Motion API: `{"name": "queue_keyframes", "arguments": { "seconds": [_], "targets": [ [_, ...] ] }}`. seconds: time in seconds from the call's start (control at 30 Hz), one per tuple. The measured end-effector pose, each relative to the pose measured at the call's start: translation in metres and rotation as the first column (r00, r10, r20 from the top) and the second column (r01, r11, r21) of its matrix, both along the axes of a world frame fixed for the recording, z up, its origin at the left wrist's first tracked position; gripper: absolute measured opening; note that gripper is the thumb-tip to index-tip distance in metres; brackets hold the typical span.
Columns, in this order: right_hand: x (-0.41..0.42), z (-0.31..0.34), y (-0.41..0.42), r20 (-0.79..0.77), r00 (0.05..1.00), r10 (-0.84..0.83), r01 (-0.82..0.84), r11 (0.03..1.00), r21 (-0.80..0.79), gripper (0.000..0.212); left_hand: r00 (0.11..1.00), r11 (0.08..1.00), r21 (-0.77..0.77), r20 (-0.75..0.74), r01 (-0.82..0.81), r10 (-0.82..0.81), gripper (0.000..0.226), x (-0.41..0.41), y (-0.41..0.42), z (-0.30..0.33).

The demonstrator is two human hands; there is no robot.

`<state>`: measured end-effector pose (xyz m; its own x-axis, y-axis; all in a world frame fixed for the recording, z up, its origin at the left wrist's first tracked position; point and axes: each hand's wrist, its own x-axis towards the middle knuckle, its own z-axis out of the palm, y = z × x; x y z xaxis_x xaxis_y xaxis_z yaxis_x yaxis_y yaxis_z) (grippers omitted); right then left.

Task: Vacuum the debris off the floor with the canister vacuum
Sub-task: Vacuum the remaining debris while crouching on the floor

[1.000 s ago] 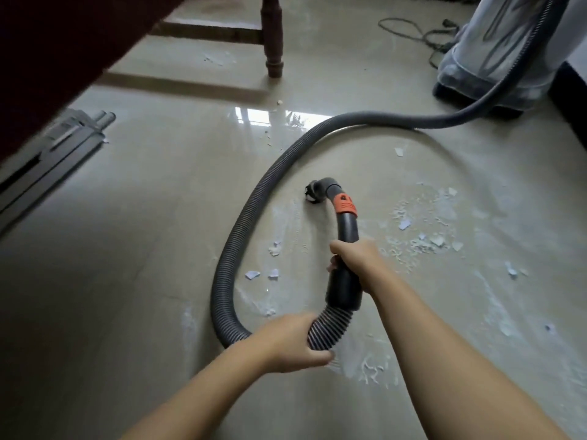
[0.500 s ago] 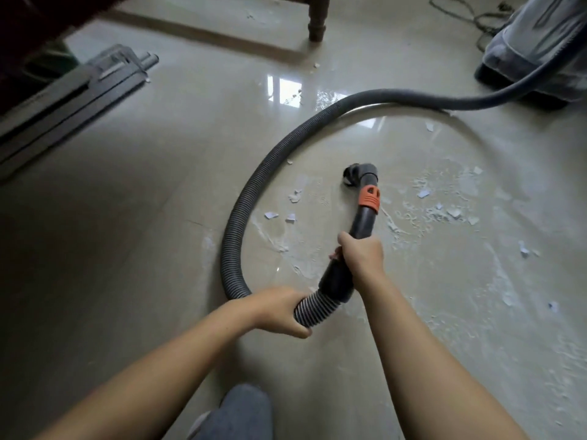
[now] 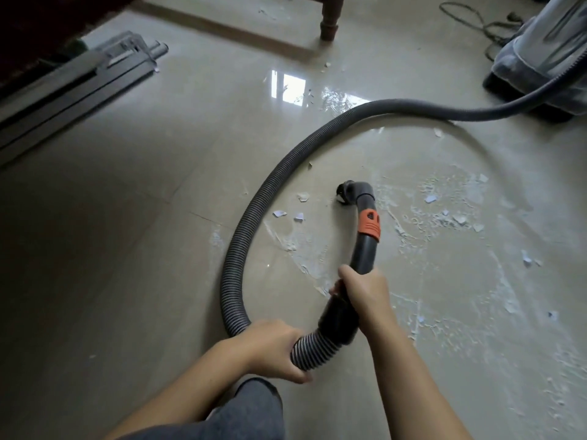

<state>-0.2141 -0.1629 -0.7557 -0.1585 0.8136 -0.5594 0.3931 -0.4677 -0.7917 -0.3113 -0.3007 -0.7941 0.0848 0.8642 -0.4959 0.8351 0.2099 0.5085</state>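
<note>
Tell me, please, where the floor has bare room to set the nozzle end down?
Bare tile lies left of the grey ribbed hose loop, toward the grey metal rails. Crowded: white paint-chip debris right of the black curved nozzle, with a few chips inside the loop.

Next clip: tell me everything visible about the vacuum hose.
The vacuum hose is dark grey, ribbed and flexible-looking. It runs from the canister at upper right and loops across the glossy floor. It ends in a rigid black curved handle with an orange collar. The left hand grips the ribbed end; the right hand grips the handle.
</note>
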Motion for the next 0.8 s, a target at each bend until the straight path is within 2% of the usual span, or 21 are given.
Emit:
{"name": "queue_keyframes", "arguments": {
  "seconds": [0.1,0.2,0.27,0.33,0.43,0.63,0.8],
  "targets": [
    [-0.022,-0.002,-0.016,0.052,0.972,0.230,-0.230,0.973,-0.001,0.009,0.998,0.997,-0.077,0.067,0.008,-0.003,0.041,-0.002,-0.013,-0.005],
    [-0.032,-0.005,-0.021,0.049,0.941,0.335,-0.335,0.942,-0.015,0.013,0.989,0.988,-0.151,0.144,-0.012,0.034,0.041,-0.004,-0.018,-0.004],
    [-0.020,-0.003,-0.018,0.073,0.957,0.282,-0.282,0.959,-0.009,0.012,0.989,0.987,-0.162,0.151,0.013,0.011,0.036,0.003,-0.015,0.000],
    [-0.001,-0.001,-0.014,0.076,0.985,0.153,-0.154,0.988,0.015,0.007,0.991,0.989,-0.148,0.133,0.025,-0.005,0.031,0.009,-0.009,0.006],
    [0.011,0.005,-0.011,0.015,0.998,0.065,-0.065,0.998,-0.006,0.007,0.999,0.992,-0.119,0.025,0.038,-0.035,0.033,0.010,-0.006,0.014],
    [-0.047,0.007,-0.031,-0.138,0.975,0.174,-0.189,0.976,-0.104,0.009,0.995,0.968,-0.236,-0.064,-0.084,0.071,0.032,-0.037,-0.037,0.034],
    [-0.103,0.013,-0.048,-0.199,0.939,0.281,-0.313,0.937,-0.153,0.006,0.970,0.941,-0.244,-0.129,-0.234,0.208,0.028,-0.081,-0.067,0.045]
  ]
}}
